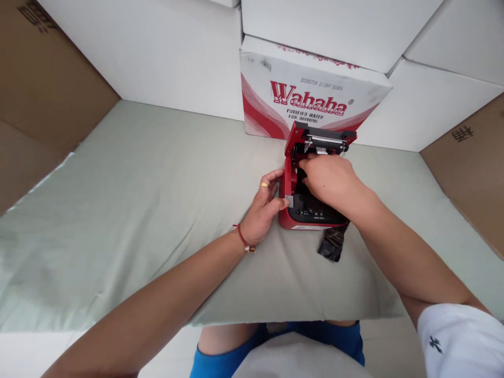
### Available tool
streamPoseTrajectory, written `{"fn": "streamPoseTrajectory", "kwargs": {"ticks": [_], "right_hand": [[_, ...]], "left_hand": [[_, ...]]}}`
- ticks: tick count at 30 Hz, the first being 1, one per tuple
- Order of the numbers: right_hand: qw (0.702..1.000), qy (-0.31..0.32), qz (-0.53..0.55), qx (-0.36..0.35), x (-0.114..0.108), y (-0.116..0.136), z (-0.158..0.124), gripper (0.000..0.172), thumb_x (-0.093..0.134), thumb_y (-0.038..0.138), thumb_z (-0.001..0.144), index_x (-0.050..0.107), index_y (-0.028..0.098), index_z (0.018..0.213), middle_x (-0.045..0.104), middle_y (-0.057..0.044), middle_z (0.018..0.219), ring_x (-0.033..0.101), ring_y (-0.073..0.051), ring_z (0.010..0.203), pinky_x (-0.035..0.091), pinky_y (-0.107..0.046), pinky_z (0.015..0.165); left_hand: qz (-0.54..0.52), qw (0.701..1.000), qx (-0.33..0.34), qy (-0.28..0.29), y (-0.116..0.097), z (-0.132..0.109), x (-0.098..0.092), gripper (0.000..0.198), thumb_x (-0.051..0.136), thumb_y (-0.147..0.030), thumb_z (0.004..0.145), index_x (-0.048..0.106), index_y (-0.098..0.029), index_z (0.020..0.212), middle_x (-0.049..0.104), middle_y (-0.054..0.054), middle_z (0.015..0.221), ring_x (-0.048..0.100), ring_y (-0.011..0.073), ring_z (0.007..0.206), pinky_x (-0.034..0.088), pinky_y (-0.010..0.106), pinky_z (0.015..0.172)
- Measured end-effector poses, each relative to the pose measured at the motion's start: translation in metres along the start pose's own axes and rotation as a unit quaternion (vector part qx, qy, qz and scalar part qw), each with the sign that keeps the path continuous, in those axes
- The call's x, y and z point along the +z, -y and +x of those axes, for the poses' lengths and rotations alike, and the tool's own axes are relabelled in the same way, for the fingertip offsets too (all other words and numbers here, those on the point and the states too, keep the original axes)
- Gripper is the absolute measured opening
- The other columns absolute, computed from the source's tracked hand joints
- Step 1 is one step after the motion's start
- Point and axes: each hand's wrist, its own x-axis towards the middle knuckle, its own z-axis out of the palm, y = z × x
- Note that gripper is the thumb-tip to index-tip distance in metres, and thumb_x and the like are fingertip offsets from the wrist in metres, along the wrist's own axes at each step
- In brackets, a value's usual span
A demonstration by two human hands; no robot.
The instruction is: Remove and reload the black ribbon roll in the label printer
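A small red and black machine, which looks like a label printer (317, 211), stands on the cloth with its lid (323, 137) raised. My left hand (268, 202) grips its left side, thumb on the top rim and fingers along the outer wall. Inside the opened body is my right hand (328, 176), fingers bent toward the inner left wall. What those fingers hold, if anything, is hidden by the hand. A crumpled piece of shiny black film (334, 244) lies at the printer's front right corner, under my right forearm.
A Wahaha water carton (260, 94) stands close behind the printer. White boxes (177, 58) form a wall at the back. Brown cartons (47, 100) border the left and right sides. A pale green cloth (129, 210) covers the table, whose front edge is near my lap.
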Motion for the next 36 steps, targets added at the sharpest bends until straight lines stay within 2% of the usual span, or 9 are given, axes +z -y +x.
{"fn": "streamPoseTrajectory", "kwargs": {"ticks": [3, 5, 9, 12, 15, 17, 24, 29, 36], "right_hand": [[0.994, -0.036, 0.081, -0.065, 0.007, -0.019, -0.012, 0.034, 0.071, 0.023, 0.108, 0.084, 0.015, 0.138, 0.084, -0.019, 0.146, 0.081, -0.041, 0.127, 0.062, -0.046, 0.097], [0.973, -0.093, 0.183, -0.106, 0.009, -0.036, -0.030, 0.030, 0.072, 0.031, 0.109, 0.087, 0.019, 0.132, 0.089, -0.013, 0.134, 0.083, -0.035, 0.117, 0.063, -0.045, 0.097], [0.873, -0.340, 0.349, -0.025, 0.013, -0.068, -0.054, 0.030, 0.069, 0.048, 0.113, 0.090, 0.028, 0.105, 0.089, -0.004, 0.094, 0.080, -0.026, 0.084, 0.062, -0.039, 0.077], [0.807, -0.459, 0.371, 0.020, 0.026, -0.085, -0.040, 0.035, 0.066, 0.056, 0.115, 0.087, 0.029, 0.126, 0.090, -0.010, 0.122, 0.083, -0.029, 0.106, 0.066, -0.043, 0.086], [0.834, -0.415, 0.365, -0.019, 0.040, -0.092, -0.019, 0.049, 0.059, 0.061, 0.117, 0.079, 0.028, 0.147, 0.083, -0.013, 0.149, 0.078, -0.031, 0.137, 0.063, -0.052, 0.114], [0.857, -0.369, 0.359, -0.035, 0.044, -0.089, -0.016, 0.050, 0.052, 0.058, 0.120, 0.079, 0.027, 0.149, 0.084, -0.011, 0.148, 0.078, -0.031, 0.139, 0.060, -0.055, 0.122], [0.875, -0.355, 0.309, -0.115, 0.045, -0.079, -0.063, 0.043, 0.049, 0.046, 0.122, 0.088, 0.031, 0.133, 0.089, -0.008, 0.137, 0.083, -0.031, 0.131, 0.063, -0.055, 0.120], [0.884, -0.328, 0.253, -0.217, 0.067, -0.080, -0.085, 0.034, 0.061, 0.033, 0.120, 0.085, 0.024, 0.142, 0.085, -0.012, 0.148, 0.081, -0.031, 0.140, 0.060, -0.057, 0.128], [0.902, -0.366, 0.118, -0.197, 0.064, -0.062, -0.096, 0.027, 0.065, 0.019, 0.116, 0.090, 0.016, 0.127, 0.088, -0.011, 0.137, 0.089, -0.031, 0.124, 0.074, -0.048, 0.111]], "left_hand": [[0.113, 0.989, 0.091, -0.037, -0.010, -0.009, 0.003, 0.059, 0.067, -0.052, 0.107, 0.054, -0.035, 0.162, 0.053, 0.011, 0.173, 0.051, 0.0345, 0.167, 0.043, 0.064, 0.141], [0.229, 0.952, 0.194, -0.067, -0.022, -0.016, 0.008, 0.053, 0.063, -0.047, 0.112, 0.058, -0.035, 0.162, 0.056, 0.012, 0.167, 0.050, 0.0346, 0.167, 0.041, 0.065, 0.142], [0.377, 0.862, 0.336, -0.032, -0.044, -0.027, 0.019, 0.054, 0.062, -0.036, 0.111, 0.060, -0.033, 0.164, 0.067, 0.012, 0.151, 0.057, 0.0342, 0.159, 0.046, 0.064, 0.138], [0.448, 0.816, 0.364, -0.020, -0.048, -0.031, 0.025, 0.047, 0.067, -0.027, 0.106, 0.070, -0.033, 0.153, 0.077, 0.008, 0.137, 0.064, 0.0308, 0.152, 0.045, 0.060, 0.139], [0.477, 0.789, 0.386, -0.035, -0.046, -0.033, 0.027, 0.044, 0.072, -0.022, 0.101, 0.076, -0.035, 0.143, 0.081, 0.004, 0.127, 0.070, 0.0286, 0.144, 0.043, 0.059, 0.140], [0.484, 0.779, 0.396, -0.042, -0.044, -0.035, 0.025, 0.049, 0.075, -0.023, 0.097, 0.077, -0.041, 0.143, 0.082, 0.002, 0.124, 0.072, 0.0300, 0.139, 0.042, 0.062, 0.141], [0.480, 0.798, 0.364, -0.020, -0.039, -0.041, 0.015, 0.060, 0.081, -0.025, 0.090, 0.077, -0.053, 0.143, 0.078, 0.001, 0.122, 0.069, 0.0329, 0.141, 0.027, 0.070, 0.148], [0.501, 0.762, 0.409, -0.036, -0.044, -0.040, 0.017, 0.055, 0.079, -0.019, 0.089, 0.082, -0.049, 0.136, 0.076, 0.001, 0.119, 0.068, 0.0289, 0.137, 0.031, 0.060, 0.148], [0.518, 0.748, 0.414, -0.042, -0.046, -0.043, 0.017, 0.056, 0.077, -0.019, 0.088, 0.082, -0.049, 0.135, 0.076, 0.001, 0.115, 0.068, 0.0288, 0.131, 0.032, 0.058, 0.147]]}}
